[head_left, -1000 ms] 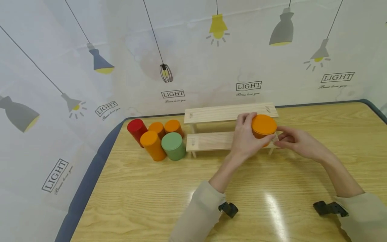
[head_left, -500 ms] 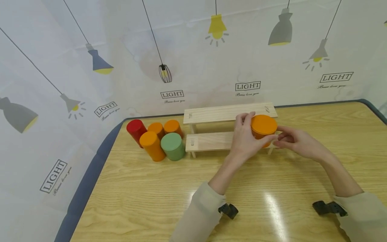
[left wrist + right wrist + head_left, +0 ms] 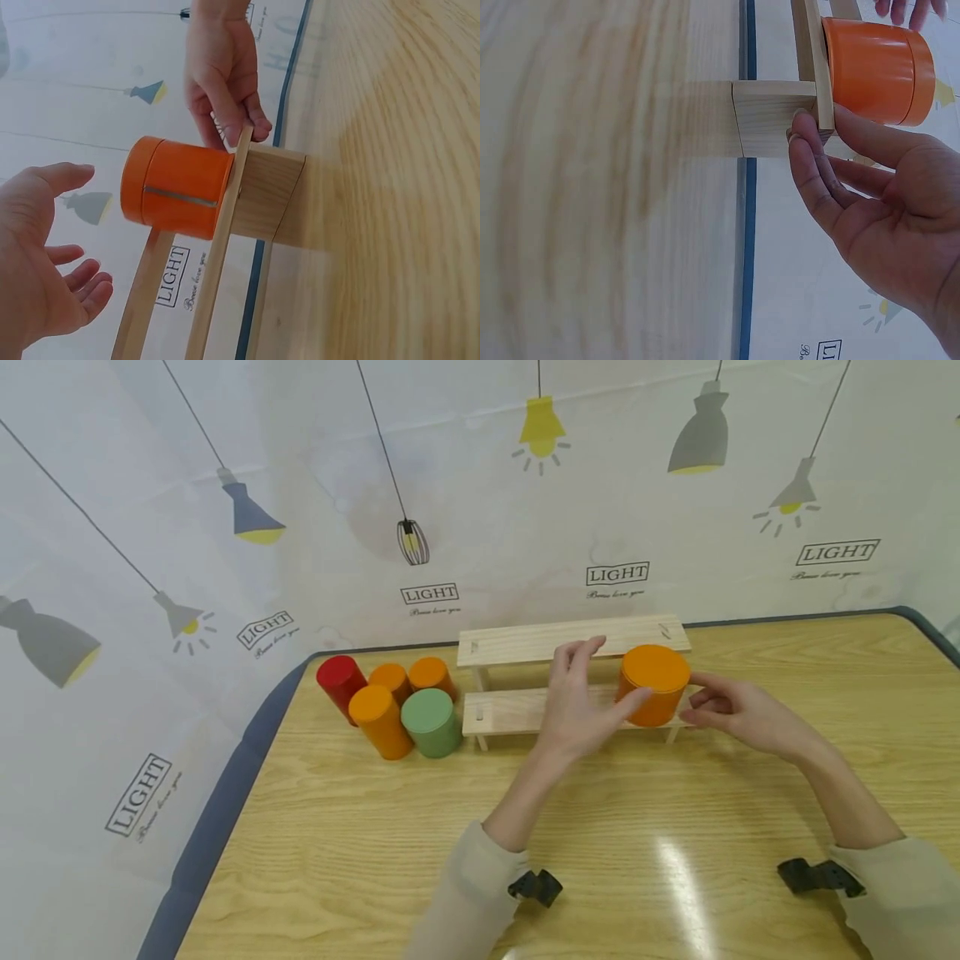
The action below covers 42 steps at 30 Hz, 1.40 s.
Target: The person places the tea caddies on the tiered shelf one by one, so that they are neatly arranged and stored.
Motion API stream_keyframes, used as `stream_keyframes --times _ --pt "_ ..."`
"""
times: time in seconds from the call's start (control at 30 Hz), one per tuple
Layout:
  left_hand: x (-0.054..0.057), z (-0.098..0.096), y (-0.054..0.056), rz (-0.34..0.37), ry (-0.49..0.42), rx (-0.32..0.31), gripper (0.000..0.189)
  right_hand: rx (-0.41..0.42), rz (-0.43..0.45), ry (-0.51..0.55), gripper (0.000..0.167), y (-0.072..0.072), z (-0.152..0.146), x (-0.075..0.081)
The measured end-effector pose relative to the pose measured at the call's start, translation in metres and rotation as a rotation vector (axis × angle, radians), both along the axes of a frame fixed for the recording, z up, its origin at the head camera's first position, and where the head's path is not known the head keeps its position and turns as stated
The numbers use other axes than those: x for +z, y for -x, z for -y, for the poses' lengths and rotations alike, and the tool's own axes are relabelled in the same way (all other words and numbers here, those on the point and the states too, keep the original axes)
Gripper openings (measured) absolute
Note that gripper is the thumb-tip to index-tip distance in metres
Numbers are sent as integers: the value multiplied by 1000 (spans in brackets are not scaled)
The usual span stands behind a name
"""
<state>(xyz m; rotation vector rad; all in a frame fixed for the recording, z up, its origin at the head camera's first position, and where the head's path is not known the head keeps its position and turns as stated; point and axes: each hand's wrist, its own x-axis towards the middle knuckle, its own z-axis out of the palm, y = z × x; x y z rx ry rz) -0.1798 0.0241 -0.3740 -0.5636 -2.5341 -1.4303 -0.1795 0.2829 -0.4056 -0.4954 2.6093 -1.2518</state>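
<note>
An orange canister (image 3: pixel 652 689) with a lid stands upright at the right end of the lower board of a two-tier wooden shelf (image 3: pixel 504 712). My left hand (image 3: pixel 573 706) is just left of it, its fingers and thumb spread; the left wrist view shows a gap between that hand (image 3: pixel 45 259) and the canister (image 3: pixel 180 184). My right hand (image 3: pixel 742 714) pinches the right end of the lower board. In the right wrist view the thumb lies on the board's upper side, close to the canister (image 3: pixel 874 71), and the fingers (image 3: pixel 814 176) curl under the edge.
Left of the shelf, a red canister (image 3: pixel 340 683), a tall orange canister (image 3: pixel 382 725), a green canister (image 3: pixel 431 724) and two more orange canisters (image 3: pixel 432 675) stand close together on the wooden table (image 3: pixel 360 860). Behind the shelf hangs a lamp-printed curtain (image 3: pixel 510 535).
My left hand has let go of the orange canister and moved left, its fingers spreading. The canister stays on the lower board, and my right hand holds its place.
</note>
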Motion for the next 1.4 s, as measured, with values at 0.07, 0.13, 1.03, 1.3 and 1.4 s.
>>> stream_keyframes --times 0.07,0.13,1.03,1.3,1.4 --pt "1 7 0 2 -32 -3 77 -4 1 -3 59 0 0 0" --pt "2 15 0 0 -62 -5 74 -7 4 -7 61 0 -1 1" --pt "2 141 -2 -294 -77 138 44 14 -4 12 59 1 -1 0" --pt "2 181 -5 -286 -70 220 37 8 0 7 60 1 0 -1" --pt "1 196 -6 -300 -57 248 36 10 -3 7 59 1 0 -1"
